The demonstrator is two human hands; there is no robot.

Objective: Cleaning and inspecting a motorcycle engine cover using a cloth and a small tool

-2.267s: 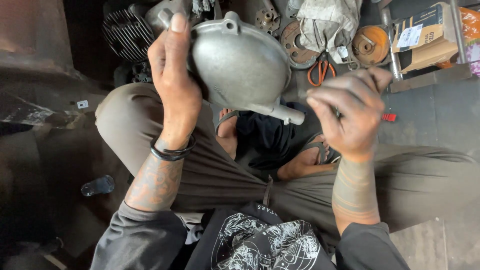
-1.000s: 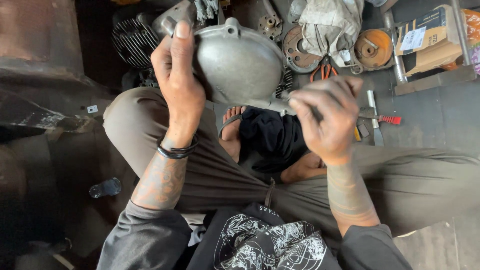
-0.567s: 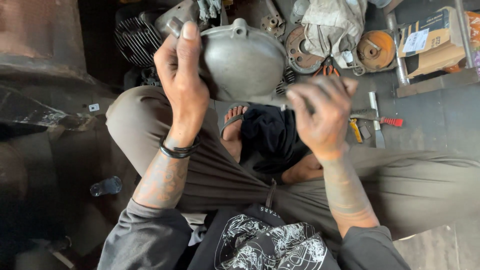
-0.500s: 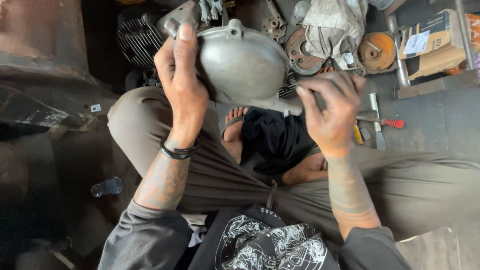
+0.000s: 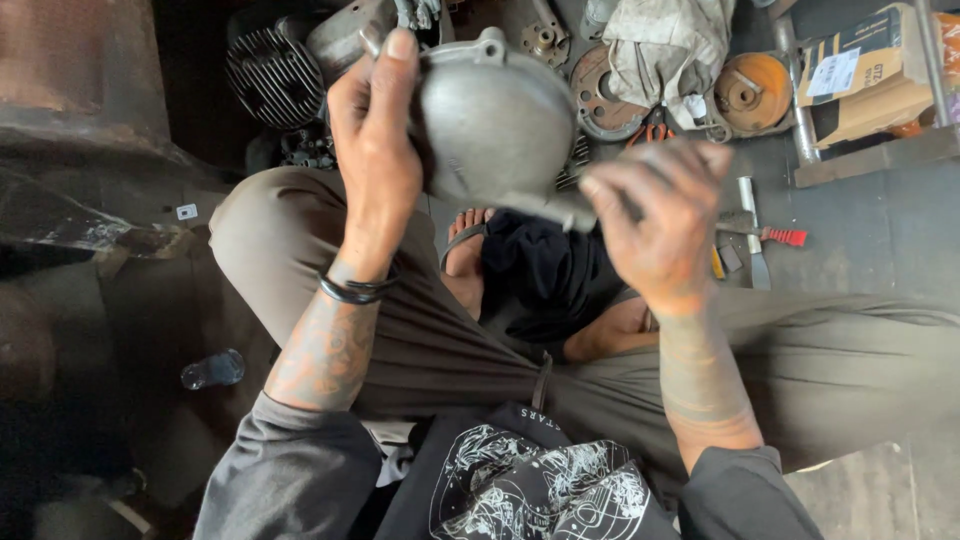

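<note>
Person: sits cross-legged on the floor [image 5: 880, 230], dark cloth [image 5: 545, 275] lying in the lap.
Left hand [image 5: 375, 160]: raised, clamped on the left edge of the cover, thumb up along its rim; black bands [image 5: 350, 290] circle the wrist.
Right hand [image 5: 655, 215]: fingers curled around the stub end of the cover, blurred.
Metal cover [image 5: 495, 120]: held above the lap between both hands; a dull grey cast dome, smooth, matte, with a small lug on its top rim.
Long axis: runs from the dome at upper left to a narrow tubular neck [image 5: 555, 207] at lower right; the neck points into the right hand.
Floor beyond the right hand: a red-handled tool [image 5: 775, 236] and a flat metal strip [image 5: 752, 235] lying just beside it.
Further back: finned engine cylinder [image 5: 272, 75], rusty round discs [image 5: 755, 92], a crumpled light cloth [image 5: 665, 45].
Cardboard box [image 5: 865, 75]: closed; contents cannot be told.
Plastic bottle [image 5: 212, 370]: lies on the floor at left.
</note>
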